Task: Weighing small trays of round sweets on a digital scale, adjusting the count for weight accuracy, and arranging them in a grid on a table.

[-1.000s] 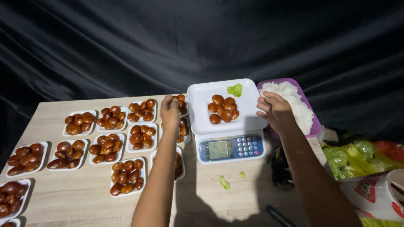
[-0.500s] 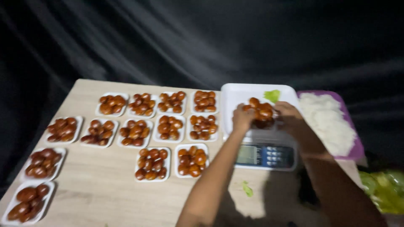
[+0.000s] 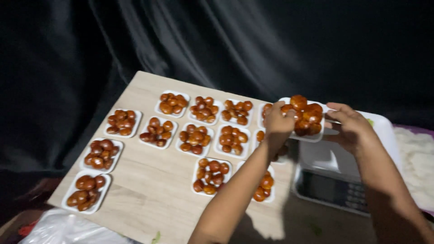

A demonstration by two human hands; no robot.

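Note:
Both hands hold one small white tray [image 3: 312, 136] piled with glossy brown-orange fruits [image 3: 305, 115], lifted above the table between the tray rows and the scale. My left hand [image 3: 278, 121] grips its left edge, and my right hand [image 3: 350, 126] grips its right edge. Just below and to the right sits a white kitchen scale [image 3: 337, 167] with a dark display and keypad.
Several filled white trays [image 3: 194, 138] lie in rows on the light wooden table [image 3: 149, 190]. A pile of white material [image 3: 418, 158] lies at the far right. A clear plastic bag [image 3: 68, 230] sits at the bottom left. Black cloth [image 3: 181, 45] hangs behind.
The filled tray has been lifted off the scale by both hands and carried left toward the rows. The camera has swung left, so more trays are in view.

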